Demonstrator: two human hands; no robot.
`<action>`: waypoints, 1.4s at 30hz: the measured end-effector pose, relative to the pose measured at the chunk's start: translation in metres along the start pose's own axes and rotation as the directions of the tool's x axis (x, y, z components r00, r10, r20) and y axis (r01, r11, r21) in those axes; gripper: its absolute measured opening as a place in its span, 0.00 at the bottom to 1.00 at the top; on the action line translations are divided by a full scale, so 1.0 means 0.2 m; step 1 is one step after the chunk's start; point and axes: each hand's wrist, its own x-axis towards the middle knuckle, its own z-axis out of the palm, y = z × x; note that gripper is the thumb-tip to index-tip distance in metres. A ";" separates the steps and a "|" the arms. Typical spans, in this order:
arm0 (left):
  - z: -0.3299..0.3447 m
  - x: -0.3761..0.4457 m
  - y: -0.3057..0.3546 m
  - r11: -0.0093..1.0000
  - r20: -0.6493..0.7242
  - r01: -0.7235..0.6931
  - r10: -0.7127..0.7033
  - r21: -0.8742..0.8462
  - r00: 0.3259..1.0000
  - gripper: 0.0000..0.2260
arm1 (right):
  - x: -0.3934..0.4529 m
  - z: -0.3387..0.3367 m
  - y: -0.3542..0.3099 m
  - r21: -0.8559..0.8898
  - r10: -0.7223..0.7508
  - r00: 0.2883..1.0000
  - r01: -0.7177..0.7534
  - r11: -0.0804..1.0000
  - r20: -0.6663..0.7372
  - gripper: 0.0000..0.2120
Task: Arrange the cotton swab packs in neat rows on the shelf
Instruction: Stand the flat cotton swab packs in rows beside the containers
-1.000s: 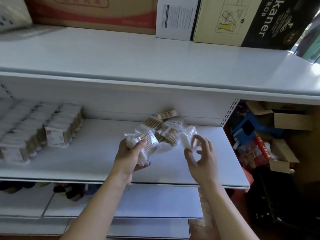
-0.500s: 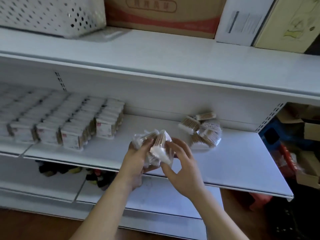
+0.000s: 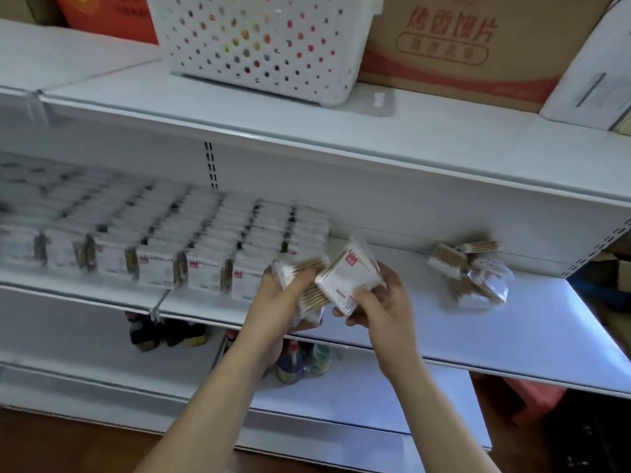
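Both my hands are busy with cotton swab packs in front of the middle shelf (image 3: 532, 322). My left hand (image 3: 280, 302) curls around a small stack of packs (image 3: 307, 288), thumb across the top, the wooden sticks of the swabs showing along the edge. My right hand (image 3: 382, 302) pinches a single pack (image 3: 351, 278) by its lower corner, label side up and tilted, its edge touching the stack in my left hand. Both hands hover just above the front lip of the shelf.

Just to the left of my hands, the arranged packs (image 3: 205, 254) stand upright in tight rows that run from the front edge back to the rear wall; the nearest row ends close beside my left fingers. They are blurred, so I cannot read the labels. To the right, well apart from my hands, a loose heap of packs (image 3: 474, 274) lies near the back of the same shelf, some flat, some propped on each other.

On the shelf above sit a white perforated basket (image 3: 266, 46) and, beside it, a brown cardboard box (image 3: 461, 52) with red print. Below, on the lower shelf, a few bottles (image 3: 300, 360) stand under my left wrist.
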 end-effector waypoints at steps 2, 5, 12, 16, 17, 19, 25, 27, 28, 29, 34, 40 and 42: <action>-0.06 0.02 0.02 1.000 0.008 -0.005 0.005 0.005 1.000 0.13 | 0.00 0.04 0.00 -0.088 -0.060 0.997 0.055 0.995 -0.050 0.17; -0.17 0.04 0.05 1.000 -0.048 -0.001 0.000 -0.018 0.999 0.13 | 0.07 0.04 0.05 -0.201 -0.113 0.978 0.077 0.976 -0.176 0.18; -0.35 0.07 0.05 0.998 -0.111 0.017 -0.024 -0.068 0.994 0.16 | 0.22 0.13 0.25 -0.577 -0.255 0.966 0.180 0.797 -0.050 0.20; -0.39 0.07 0.04 0.996 -0.103 0.015 -0.024 -0.088 0.994 0.15 | 0.31 0.24 0.33 -0.686 -0.181 0.981 0.181 0.705 0.073 0.19; -0.40 0.07 0.05 0.996 -0.103 0.012 -0.021 -0.091 0.994 0.15 | 0.32 0.25 0.36 -0.715 -0.179 0.978 0.199 0.670 0.105 0.18; -0.43 0.07 0.05 0.996 -0.099 0.012 -0.022 -0.093 0.995 0.15 | 0.34 0.26 0.41 -0.769 -0.236 0.962 0.255 0.587 0.138 0.17; -0.46 0.07 0.04 0.994 -0.105 0.032 -0.043 -0.106 0.993 0.16 | 0.40 0.25 0.51 -0.843 -0.367 0.924 0.281 0.458 0.109 0.18; -0.47 0.06 0.04 0.994 -0.095 0.036 -0.046 -0.108 0.994 0.16 | 0.42 0.25 0.52 -0.848 -0.382 0.913 0.313 0.427 0.145 0.19; -0.46 0.06 0.04 0.994 -0.086 0.037 -0.047 -0.107 0.995 0.15 | 0.42 0.25 0.51 -0.852 -0.375 0.915 0.312 0.420 0.150 0.19; -0.46 0.06 0.04 0.994 -0.076 0.039 -0.047 -0.104 0.996 0.15 | 0.42 0.26 0.51 -0.857 -0.359 0.923 0.295 0.423 0.141 0.21; -0.44 0.05 0.03 0.995 -0.051 0.032 -0.036 -0.091 0.998 0.16 | 0.27 0.29 0.39 -0.781 -0.360 0.932 0.202 0.591 -0.032 0.22; -0.36 0.07 0.00 0.999 -0.096 -0.036 0.035 -0.011 0.995 0.23 | 0.02 0.39 0.15 -0.439 -0.041 0.989 0.099 0.893 0.139 0.11; -0.34 0.06 -0.01 0.998 -0.106 -0.054 0.055 0.015 0.993 0.28 | -0.01 0.39 0.13 -0.425 0.035 0.979 0.055 0.903 0.200 0.08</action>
